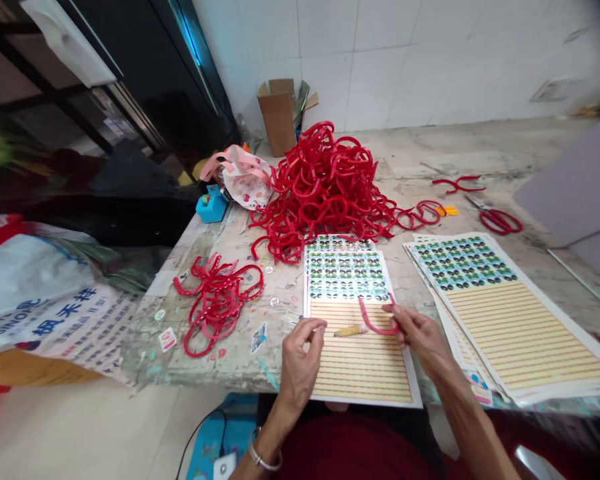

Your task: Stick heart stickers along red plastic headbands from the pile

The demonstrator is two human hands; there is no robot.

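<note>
My right hand (416, 328) is closed on a curved red band (375, 328), held above the printed sheet (363, 373). Left of it, my left hand (303, 353) has thumb and fingertips pinched together at the sheet's left edge; whatever they may hold is too small to make out. A short yellow piece (349, 331) shows over the sheet between my hands. Rows of small pictures fill the sheet's upper part, with striped strips below. A large pile of red bands (330, 180) stands behind the sheet, and a smaller pile (220, 300) lies to the left.
More printed sheets (525, 320) are stacked at the right. Behind them lie red-handled scissors (500, 220) and another red band (459, 184). A blue tape dispenser (212, 205), a patterned bag (245, 177) and a cardboard box (279, 120) stand at the back left. Stickers dot the tabletop.
</note>
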